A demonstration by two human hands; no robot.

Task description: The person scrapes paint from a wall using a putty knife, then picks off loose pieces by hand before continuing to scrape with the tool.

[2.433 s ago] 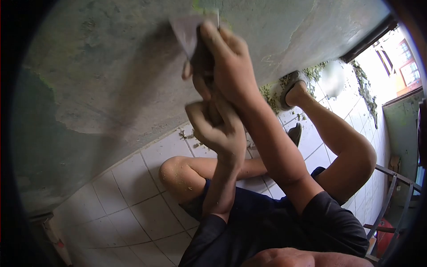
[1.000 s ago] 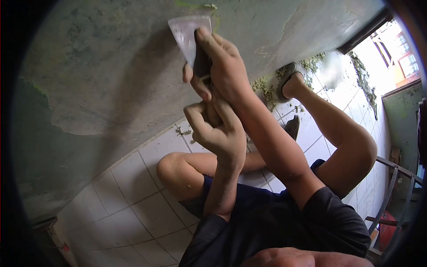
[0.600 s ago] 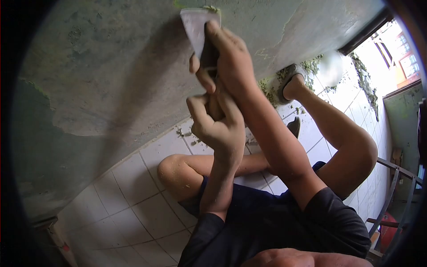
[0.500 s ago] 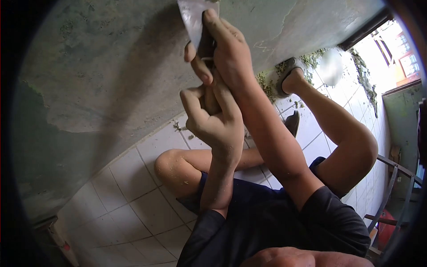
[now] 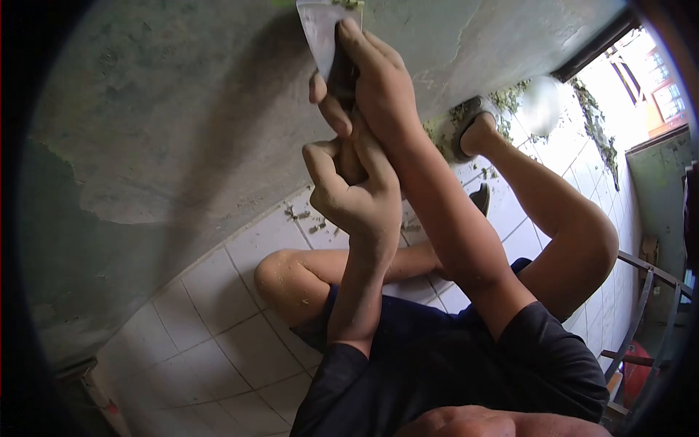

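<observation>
My right hand (image 5: 382, 91) is closed around the dark handle of a scraper (image 5: 320, 33), its thumb lying along the broad metal blade. The blade meets the green-grey wall (image 5: 240, 95) at the top of the view, and greenish flakes (image 5: 349, 4) sit at its edge. Just below, my left hand (image 5: 357, 197), coated in pale dust, has its fingers curled at the lower end of the handle, against the right hand. Most of the handle is hidden by the fingers. Paint has come away from the wall in patches, leaving a ragged edge on the left.
White floor tiles (image 5: 196, 313) run along the wall's base. Green debris (image 5: 597, 138) lies near my foot and the bright doorway (image 5: 659, 80), with smaller bits by my knee. A metal frame (image 5: 641, 320) and a red object (image 5: 636, 371) stand at the right.
Both hands and the scraper have shifted slightly right and down in the view. More flakes show at the blade's edge and on the tiles beside my knee.
</observation>
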